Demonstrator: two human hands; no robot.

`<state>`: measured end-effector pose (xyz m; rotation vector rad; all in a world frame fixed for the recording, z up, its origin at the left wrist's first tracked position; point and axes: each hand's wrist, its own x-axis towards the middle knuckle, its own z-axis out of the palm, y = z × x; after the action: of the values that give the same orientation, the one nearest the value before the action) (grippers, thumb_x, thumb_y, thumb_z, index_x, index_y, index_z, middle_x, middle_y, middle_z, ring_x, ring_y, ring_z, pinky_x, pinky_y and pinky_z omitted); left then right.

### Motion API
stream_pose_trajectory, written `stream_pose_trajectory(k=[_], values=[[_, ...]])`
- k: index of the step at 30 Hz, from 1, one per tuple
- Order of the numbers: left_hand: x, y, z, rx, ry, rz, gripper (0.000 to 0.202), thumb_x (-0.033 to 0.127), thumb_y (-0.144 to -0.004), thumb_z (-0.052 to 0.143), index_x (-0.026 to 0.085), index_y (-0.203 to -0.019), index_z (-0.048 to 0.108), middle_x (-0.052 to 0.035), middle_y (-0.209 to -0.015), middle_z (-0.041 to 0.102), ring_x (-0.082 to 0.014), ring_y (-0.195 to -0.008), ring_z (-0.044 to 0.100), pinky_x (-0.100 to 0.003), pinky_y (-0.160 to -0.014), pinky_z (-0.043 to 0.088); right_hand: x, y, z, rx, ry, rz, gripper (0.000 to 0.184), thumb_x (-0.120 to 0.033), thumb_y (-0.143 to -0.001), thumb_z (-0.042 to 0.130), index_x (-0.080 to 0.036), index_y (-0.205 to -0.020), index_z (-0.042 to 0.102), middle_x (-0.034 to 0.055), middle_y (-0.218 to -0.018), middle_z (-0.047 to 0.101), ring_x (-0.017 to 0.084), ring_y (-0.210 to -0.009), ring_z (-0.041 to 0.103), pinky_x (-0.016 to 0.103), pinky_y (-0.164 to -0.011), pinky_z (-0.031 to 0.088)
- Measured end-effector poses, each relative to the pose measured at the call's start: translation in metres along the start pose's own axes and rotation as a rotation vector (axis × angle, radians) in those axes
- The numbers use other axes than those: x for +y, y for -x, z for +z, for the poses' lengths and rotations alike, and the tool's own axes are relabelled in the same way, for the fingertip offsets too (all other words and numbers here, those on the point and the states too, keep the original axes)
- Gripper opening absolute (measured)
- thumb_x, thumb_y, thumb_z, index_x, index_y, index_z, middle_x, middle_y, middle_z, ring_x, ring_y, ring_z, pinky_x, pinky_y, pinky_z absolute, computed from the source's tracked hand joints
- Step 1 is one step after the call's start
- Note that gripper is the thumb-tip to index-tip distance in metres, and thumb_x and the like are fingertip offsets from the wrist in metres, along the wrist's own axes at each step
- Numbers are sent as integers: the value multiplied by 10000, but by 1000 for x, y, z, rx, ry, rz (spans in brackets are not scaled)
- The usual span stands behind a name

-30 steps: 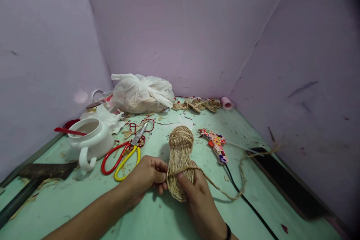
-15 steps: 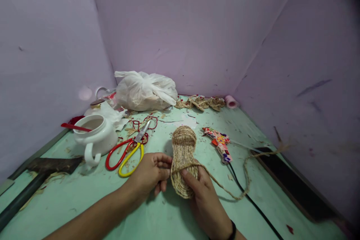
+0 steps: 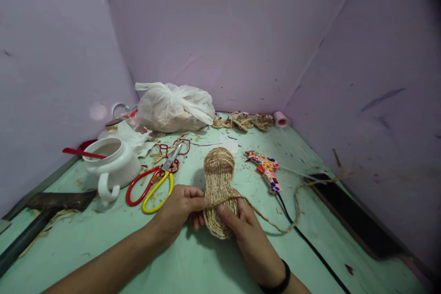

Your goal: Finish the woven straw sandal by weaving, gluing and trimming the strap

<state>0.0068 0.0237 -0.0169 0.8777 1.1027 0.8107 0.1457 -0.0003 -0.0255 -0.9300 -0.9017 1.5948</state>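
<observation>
A sole-shaped piece of woven jute [image 3: 218,179] stands tilted on the green table [image 3: 193,262]. A jute rope [image 3: 275,225] crosses its middle and trails off to the right. My left hand [image 3: 181,209] pinches the rope at the left edge of the woven piece. My right hand [image 3: 243,225] grips the lower right of the piece, thumb pressed on its front just under the rope. Both hands are closed on the work.
Red-and-yellow scissors [image 3: 151,186] lie left of my hands, beside a white pot [image 3: 108,167] with a red stick. A patterned glue gun [image 3: 267,172] with a black cord lies to the right. A white plastic bag [image 3: 174,108], jute scraps and a pink spool [image 3: 280,120] sit at the back.
My hands and the woven piece stay nearly in place; the fingers shift slightly on the rope across the middle. The view has shifted a little.
</observation>
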Motion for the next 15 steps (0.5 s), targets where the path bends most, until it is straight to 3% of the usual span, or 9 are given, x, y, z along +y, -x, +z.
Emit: stream_pose_trajectory(k=[3, 6, 8, 11, 13, 15], values=[[3, -3, -3, 78, -21, 20, 167, 245, -540, 624, 118, -482, 533, 15, -356, 513, -44, -274, 403, -141, -298, 302, -10, 4, -8, -57, 277, 40, 344, -492, -709, 618, -150, -744, 641, -5, -563, 581, 114, -496, 505, 205, -440, 374], [7, -7, -11, 156, -27, 26, 156, 243, -528, 601, 126, -468, 518, 23, -336, 501, -40, -264, 389, -139, -297, 292, -20, 14, -23, -53, 529, 124, 555, -608, -777, 433, -128, -574, 626, 1, -443, 511, 72, -340, 375, 196, -336, 248], [9, -9, -15, 176, -40, 34, 154, 243, -524, 592, 126, -462, 515, 20, -333, 503, -40, -265, 389, -138, -298, 291, -28, 19, -33, 58, 666, 12, 562, -583, -812, 389, -130, -594, 641, 23, -486, 550, 80, -358, 404, 204, -366, 291], [12, -8, -16, 166, -67, 44, 144, 240, -520, 586, 124, -467, 520, 20, -336, 507, -40, -267, 390, -138, -298, 293, -44, 14, -46, 162, 956, -283, 398, -466, -836, 431, -161, -766, 677, 59, -677, 633, 140, -558, 532, 236, -532, 401], [13, -6, -15, 153, -79, 39, 146, 244, -517, 588, 126, -466, 518, 23, -336, 502, -41, -269, 392, -139, -297, 296, -54, 4, -51, 68, 1147, -323, 322, -399, -840, 440, -180, -892, 671, 71, -815, 649, 172, -701, 557, 261, -634, 408], [13, -5, -14, 151, -81, 37, 150, 250, -514, 591, 129, -466, 516, 26, -337, 498, -44, -274, 397, -140, -295, 300, -61, -7, -52, -145, 1244, -189, 310, -358, -849, 417, -176, -814, 666, 34, -675, 599, 145, -610, 502, 241, -560, 373]])
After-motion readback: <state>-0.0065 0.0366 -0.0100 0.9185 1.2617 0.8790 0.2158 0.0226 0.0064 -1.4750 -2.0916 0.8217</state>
